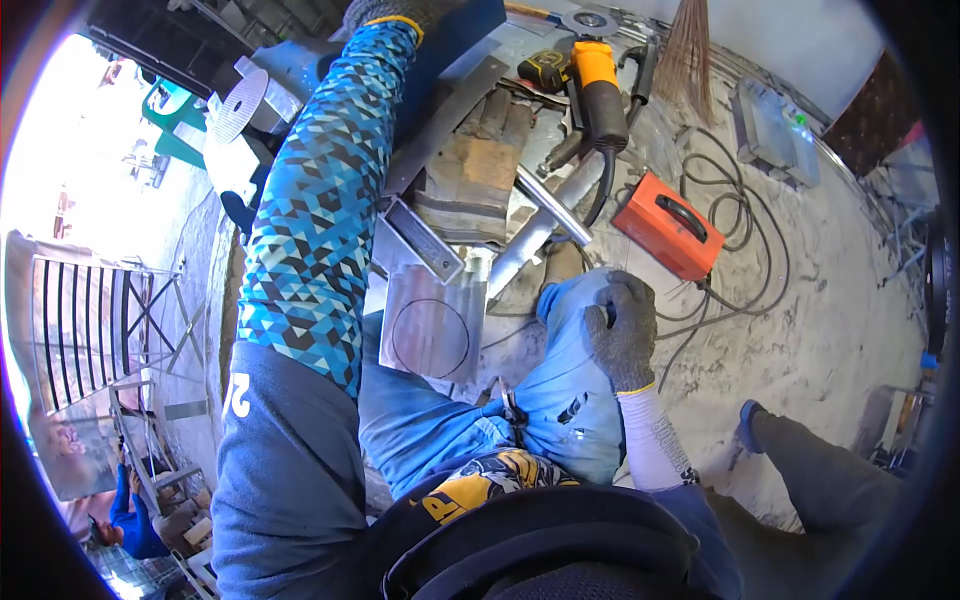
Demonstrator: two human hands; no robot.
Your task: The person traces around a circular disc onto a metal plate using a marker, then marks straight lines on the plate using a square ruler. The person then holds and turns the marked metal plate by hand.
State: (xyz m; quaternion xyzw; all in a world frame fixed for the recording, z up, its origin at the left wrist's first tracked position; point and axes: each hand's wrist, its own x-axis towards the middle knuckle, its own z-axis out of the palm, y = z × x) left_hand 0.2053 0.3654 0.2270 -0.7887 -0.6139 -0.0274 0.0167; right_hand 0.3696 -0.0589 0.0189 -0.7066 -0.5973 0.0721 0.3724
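My left hand (392, 14), in a dark grey glove with a yellow cuff, reaches to the top edge of the view beside a dark blue surface (455, 65). Its fingers are out of sight. Resting on the knee of my blue jeans (570, 340), my gloved right hand (622, 335) holds nothing and its fingers lie loosely over the cloth. Between my legs and the work pile is a metal plate (432, 325) with a circle marked on it. A rectangular metal channel (425, 240) lies just beyond. Past that is a stack of worn flat pieces (470, 180).
A yellow angle grinder (598, 85) lies ahead beside a tape measure (545, 70). An orange box with a handle (668, 228) stands right, near a looped cable (745, 210). Behind are a broom (690, 55) and a clear case (775, 130). Another person's leg (830, 465) extends at right.
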